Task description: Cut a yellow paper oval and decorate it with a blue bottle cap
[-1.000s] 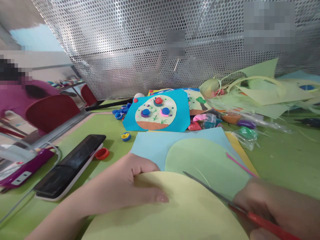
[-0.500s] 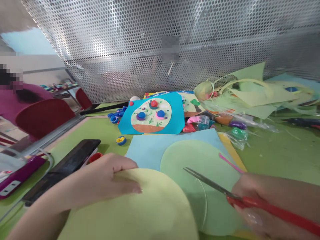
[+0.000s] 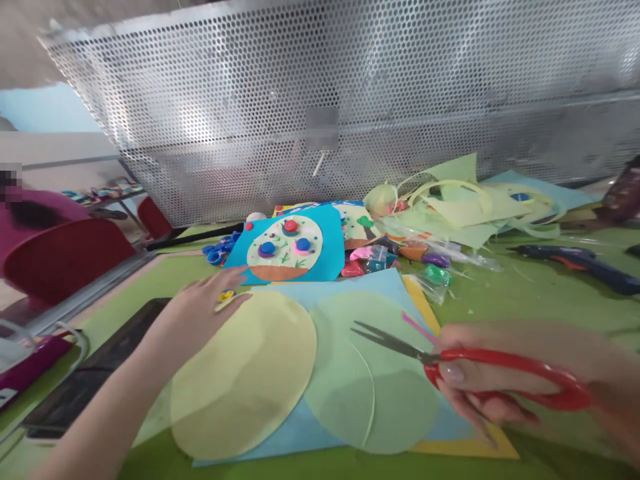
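Observation:
My right hand (image 3: 480,380) grips red-handled scissors (image 3: 520,363), their blades slightly parted above a pale green paper circle (image 3: 345,393). A thin curved paper strip (image 3: 371,393) lies across that circle. On the left, a pale yellow paper circle (image 3: 245,380) rests partly on a light blue sheet (image 3: 280,443). My left hand (image 3: 207,303) is at its upper left edge with fingers apart, holding nothing. Between thumb and fingers shows a small blue cap with yellow filling (image 3: 226,297). A pink strip (image 3: 419,327) lies beside the scissors.
Behind the sheets stands a blue card with clay decorations (image 3: 330,240). Bagged clay (image 3: 435,277), paper offcuts (image 3: 465,200) and a glue gun (image 3: 580,263) lie right of it. A dark phone-like device (image 3: 95,373) is at left. A perforated metal panel (image 3: 260,113) closes the back.
My left hand has let go of the yellow circle, which now lies flat, and has moved up and left. The scissors have turned slightly and their blades are wider apart.

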A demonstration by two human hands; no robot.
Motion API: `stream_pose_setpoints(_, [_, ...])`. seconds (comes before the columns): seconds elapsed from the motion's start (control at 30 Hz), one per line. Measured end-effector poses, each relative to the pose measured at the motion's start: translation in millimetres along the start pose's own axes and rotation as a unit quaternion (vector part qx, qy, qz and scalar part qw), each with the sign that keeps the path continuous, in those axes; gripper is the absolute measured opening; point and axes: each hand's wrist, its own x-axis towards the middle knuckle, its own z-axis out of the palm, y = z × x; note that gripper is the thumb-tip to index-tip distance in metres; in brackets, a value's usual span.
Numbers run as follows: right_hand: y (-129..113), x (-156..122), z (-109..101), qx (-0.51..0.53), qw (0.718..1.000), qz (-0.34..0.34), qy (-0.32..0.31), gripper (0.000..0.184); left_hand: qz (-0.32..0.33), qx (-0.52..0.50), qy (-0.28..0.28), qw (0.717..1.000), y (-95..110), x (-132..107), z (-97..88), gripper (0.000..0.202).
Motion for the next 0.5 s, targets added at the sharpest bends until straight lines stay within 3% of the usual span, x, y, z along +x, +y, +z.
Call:
stream_pose_setpoints(0.07, [-6.5,3.4,-1.4,0.006,0.998,-0.036,-0.05,0.053,0.049,0.027,0.013,0.998,17.1,-7.3,9.9,0.044])
stream_pose_setpoints(0.13, [-8.8,13.1,-0.5,0.034,0.993,-0.111,-0.014,0.055,0.11,0.039,-0.008,0.993,36.8,-21.7,21.5,0.048])
stream_pose_setpoints(0.2, [-5.3,26.6,1.6,0.069,0.982,-0.169,0.054,0.054,0.227,0.065,-0.091,0.967,54.8,-38.1,35.1,0.062])
stream_pose_setpoints(0.27, [1.2,39.3,4.4,0.059,0.981,-0.17,0.075,0.049,0.306,0.106,-0.185,0.928,68.0,-51.1,50.8,0.085])
stream_pose_setpoints(0.3, [4.2,44.0,5.9,0.048,0.982,-0.163,0.078,0.046,0.336,0.116,-0.204,0.912,73.0,-55.4,59.3,0.085])
stream_pose_setpoints(0.4, [7.0,49.8,10.7,0.031,0.985,-0.145,0.092,0.042,0.35,0.151,-0.162,0.91,87.6,-62.5,85.2,0.053])
stream_pose_setpoints(0.5, [2.7,48.5,14.3,0.042,0.985,-0.134,0.096,0.044,0.387,0.141,-0.151,0.899,110.1,-73.0,106.9,0.043])
